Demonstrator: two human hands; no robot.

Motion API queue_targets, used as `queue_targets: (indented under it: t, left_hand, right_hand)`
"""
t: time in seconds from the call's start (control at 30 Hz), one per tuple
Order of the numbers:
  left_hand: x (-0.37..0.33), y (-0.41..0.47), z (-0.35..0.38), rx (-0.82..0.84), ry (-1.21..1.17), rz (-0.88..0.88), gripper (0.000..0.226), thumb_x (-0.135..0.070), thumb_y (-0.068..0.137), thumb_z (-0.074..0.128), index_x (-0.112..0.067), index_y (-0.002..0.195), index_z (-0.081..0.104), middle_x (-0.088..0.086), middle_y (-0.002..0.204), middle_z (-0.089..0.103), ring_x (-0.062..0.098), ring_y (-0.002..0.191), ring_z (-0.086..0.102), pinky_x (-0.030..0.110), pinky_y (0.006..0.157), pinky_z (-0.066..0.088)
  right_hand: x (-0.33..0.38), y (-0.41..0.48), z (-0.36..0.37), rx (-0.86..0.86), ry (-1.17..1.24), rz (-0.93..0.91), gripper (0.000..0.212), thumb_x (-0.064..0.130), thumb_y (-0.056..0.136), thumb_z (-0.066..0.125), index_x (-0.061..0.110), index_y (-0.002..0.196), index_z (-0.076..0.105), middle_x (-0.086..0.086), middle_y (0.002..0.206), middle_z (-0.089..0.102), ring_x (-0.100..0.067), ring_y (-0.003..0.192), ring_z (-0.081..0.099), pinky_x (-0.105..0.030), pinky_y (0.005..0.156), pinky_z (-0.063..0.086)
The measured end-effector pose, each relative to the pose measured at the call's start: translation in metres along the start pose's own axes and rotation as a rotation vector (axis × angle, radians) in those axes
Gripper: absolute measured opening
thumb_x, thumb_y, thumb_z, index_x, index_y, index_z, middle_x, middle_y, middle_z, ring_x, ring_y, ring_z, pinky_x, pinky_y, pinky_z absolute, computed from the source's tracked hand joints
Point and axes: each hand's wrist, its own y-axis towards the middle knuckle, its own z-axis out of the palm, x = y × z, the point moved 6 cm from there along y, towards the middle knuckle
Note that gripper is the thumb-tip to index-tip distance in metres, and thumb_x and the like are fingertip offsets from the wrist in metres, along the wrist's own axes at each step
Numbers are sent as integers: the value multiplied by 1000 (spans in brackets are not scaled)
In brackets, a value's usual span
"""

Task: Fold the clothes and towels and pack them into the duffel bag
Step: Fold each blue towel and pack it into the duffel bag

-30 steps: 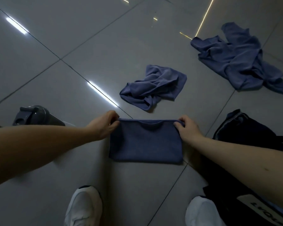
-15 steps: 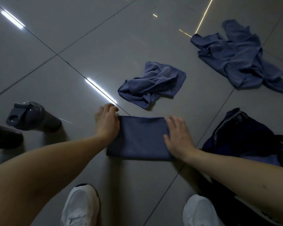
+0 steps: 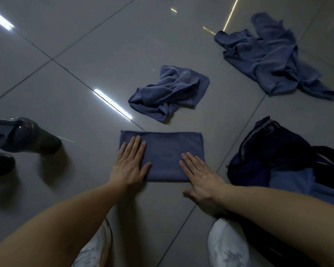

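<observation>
One bottle (image 3: 25, 135) lies on its side at the far left of the floor (image 3: 75, 60), well apart from the cloth. The left hand (image 3: 130, 164) rests flat on the left end of the folded towel (image 3: 168, 149), fingers straight, grip open. The right hand (image 3: 201, 178) lies flat on the towel's near right corner, grip open too, holding nothing.

The towel is a tidy rectangle in the middle of the floor, just ahead of two white shoes (image 3: 228, 247). The step looks like pressing the fold smooth. Next, both hands would need to pinch its ends and carry it right to the one bag (image 3: 274, 147), which seems to lie unzipped nearby.

Left to fold are one crumpled towel (image 3: 170, 91) just beyond and one crumpled garment (image 3: 268, 60) at the far right.
</observation>
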Motion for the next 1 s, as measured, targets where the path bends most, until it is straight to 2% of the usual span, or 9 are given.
queue_targets:
  t: [0.13, 0.2, 0.27, 0.33, 0.4, 0.53, 0.73, 0.9, 1.0]
  left_hand:
    - [-5, 0, -7, 44, -31, 1, 82, -67, 93, 13, -20, 158, -6, 4, 165, -14, 12, 148, -26, 34, 120, -19]
    - [-14, 6, -16, 37, -23, -20, 84, -62, 94, 24, -15, 159, 1, 8, 166, -7, 22, 153, -10, 39, 121, -15]
    - [-34, 9, -34, -28, -20, -12, 77, -44, 90, 52, -10, 154, 29, 14, 163, 20, 33, 149, 20, 42, 120, -4]
    - [-65, 10, -44, -41, -45, 88, 62, -32, 85, 62, -16, 143, 45, 12, 152, 36, 35, 137, 37, 41, 114, 7]
    - [-104, 8, -45, -14, -81, 253, 46, -33, 90, 59, -22, 134, 51, 7, 142, 42, 30, 126, 42, 40, 107, 20]
    - [-168, 4, -22, 57, -126, 493, 32, -25, 83, 69, -17, 115, 67, 8, 115, 61, 30, 99, 57, 40, 80, 47]
    - [-196, 10, -8, 120, 25, 368, 43, -19, 95, 48, -10, 138, 46, 13, 128, 49, 33, 114, 47, 43, 90, 40]
    - [-202, 11, -5, 73, -48, 367, 25, -21, 84, 63, -13, 108, 66, 9, 96, 61, 30, 87, 59, 38, 67, 46]
    - [-198, 10, -5, 57, -109, 371, 22, -21, 82, 67, -14, 103, 66, 7, 93, 61, 28, 85, 58, 37, 65, 45]
  right_hand:
    - [6, -1, -9, 33, 49, 15, 101, 74, 80, 13, 14, 156, -17, -7, 159, -34, -24, 147, -32, -40, 121, -16]
    - [4, 3, -26, -125, 153, 50, 85, 57, 92, 33, 5, 158, 16, -15, 167, 7, -35, 153, 8, -50, 124, 13]
    - [-6, 11, -48, -303, 226, 125, 69, 26, 87, 59, 4, 149, 41, -18, 155, 39, -39, 140, 40, -56, 110, 39]
    - [-23, 25, -68, -355, 220, 234, 73, 11, 86, 59, 7, 153, 33, -14, 159, 31, -36, 145, 30, -52, 114, 34]
    - [-45, 41, -80, -304, 232, 315, 72, 11, 94, 51, 10, 158, 17, -9, 164, 16, -31, 151, 14, -45, 121, 21]
    - [-75, 56, -86, -232, 372, 392, 58, 22, 100, 52, 12, 153, 31, -12, 151, 39, -35, 138, 34, -42, 113, 32]
    - [-81, 55, -88, -290, 408, 435, 29, 24, 91, 63, 11, 117, 62, -16, 116, 59, -37, 114, 50, -41, 95, 44]
    - [-88, 47, -85, -263, 475, 554, 15, 23, 88, 66, 14, 99, 63, -17, 114, 57, -37, 105, 54, -38, 84, 47]
    - [-89, 42, -89, -232, 551, 608, 13, 16, 83, 65, 17, 91, 55, -15, 112, 57, -31, 89, 53, -32, 72, 42]
